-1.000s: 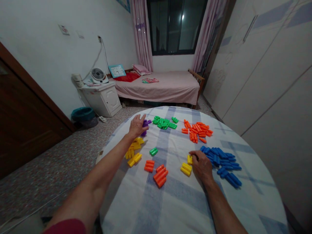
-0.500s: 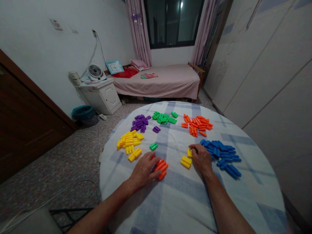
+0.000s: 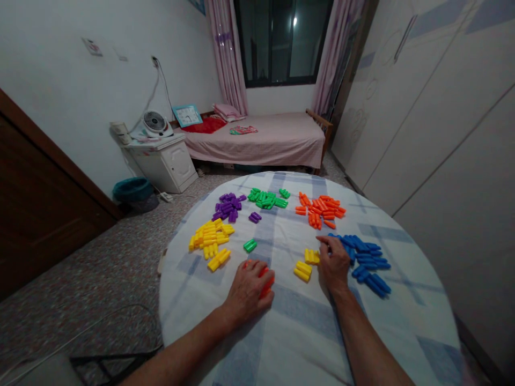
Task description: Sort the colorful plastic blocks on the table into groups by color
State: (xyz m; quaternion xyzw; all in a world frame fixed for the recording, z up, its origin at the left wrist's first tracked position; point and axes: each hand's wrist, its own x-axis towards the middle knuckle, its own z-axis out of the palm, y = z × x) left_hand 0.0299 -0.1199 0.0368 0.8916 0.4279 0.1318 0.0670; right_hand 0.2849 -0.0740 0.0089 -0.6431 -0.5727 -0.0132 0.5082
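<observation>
My left hand [image 3: 250, 285] is cupped over a small group of orange bullet-shaped plastic blocks [image 3: 267, 281], its fingers curled on them and hiding most of them. My right hand [image 3: 335, 261] rests with its index finger stretched out and holds nothing that I can see. Just left of it lie two small yellow block groups [image 3: 302, 271], the upper one close to its fingers. Against its right side spreads a pile of blue blocks [image 3: 368, 260]. A green block group [image 3: 250, 245] lies beyond my left hand.
On the round cloth-covered table [image 3: 298, 338] are further piles: yellow [image 3: 211, 236], purple [image 3: 228, 207], green [image 3: 266, 199] and orange [image 3: 322, 209]. A small purple group [image 3: 255, 217] lies between them. Past the table stands a bed [image 3: 277, 136]; a wardrobe [image 3: 434, 128] rises at the right.
My left hand has slid over the orange blocks and covers more of them. My right fingers have come off the upper yellow group and straightened. The view has shifted slightly.
</observation>
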